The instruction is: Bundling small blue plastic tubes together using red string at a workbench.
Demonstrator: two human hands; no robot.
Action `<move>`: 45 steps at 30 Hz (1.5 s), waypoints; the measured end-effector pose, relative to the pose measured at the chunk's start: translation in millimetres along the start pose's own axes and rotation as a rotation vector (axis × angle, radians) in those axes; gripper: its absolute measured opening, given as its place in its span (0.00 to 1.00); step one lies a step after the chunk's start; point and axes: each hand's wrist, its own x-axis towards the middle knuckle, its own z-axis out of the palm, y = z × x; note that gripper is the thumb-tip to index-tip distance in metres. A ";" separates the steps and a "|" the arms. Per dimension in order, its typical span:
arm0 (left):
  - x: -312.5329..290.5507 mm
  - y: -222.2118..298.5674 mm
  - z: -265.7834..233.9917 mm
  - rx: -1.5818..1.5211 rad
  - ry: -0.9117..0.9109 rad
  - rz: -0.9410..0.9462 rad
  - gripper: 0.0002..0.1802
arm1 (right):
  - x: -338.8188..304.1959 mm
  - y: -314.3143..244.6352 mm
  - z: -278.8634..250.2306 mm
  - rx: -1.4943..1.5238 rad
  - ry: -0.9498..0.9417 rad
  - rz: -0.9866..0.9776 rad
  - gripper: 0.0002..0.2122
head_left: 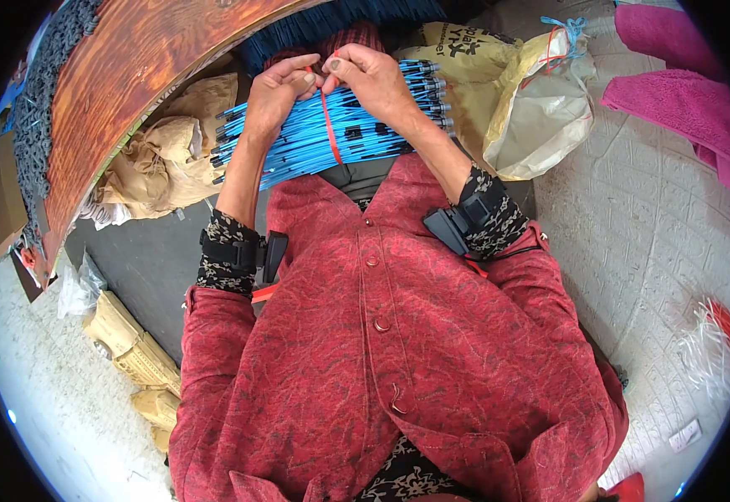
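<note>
Across my lap lies a thick bundle of thin blue rods [289, 151] with dark ends and black bands, their exact kind unclear. A narrow red tie [330, 125] runs round the bundle's middle. At the far side of the bundle my left hand [276, 94] pinches one part of the red tie between thumb and fingers. Right beside it, my right hand [373, 81] is closed on another part of the same tie, its thumb toward the left hand. The fingertips almost meet over the bundle, and whether a knot lies between them cannot be seen.
A wooden tabletop [139, 75] curves in at the upper left, with crumpled brown paper [160, 159] under its edge. More dark blue strands [298, 32] lie beyond my hands. To the right are an open yellow-white sack [540, 125], magenta cloths [674, 105] and white and red strips [716, 339].
</note>
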 end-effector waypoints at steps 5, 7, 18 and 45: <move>6.6 -5.6 6.9 0.029 0.099 -0.009 0.11 | -14.5 -9.5 9.2 -0.177 0.038 -0.002 0.09; 9.3 -5.7 13.9 0.049 0.182 -0.013 0.06 | -18.7 -4.6 14.1 -0.264 0.081 -0.090 0.08; 6.2 6.3 5.3 -0.098 0.110 0.006 0.09 | -36.7 -3.1 32.3 -0.153 0.200 -0.105 0.05; -9.7 -0.1 4.3 0.469 0.138 0.295 0.20 | 1.3 10.7 24.3 -0.367 0.092 0.110 0.11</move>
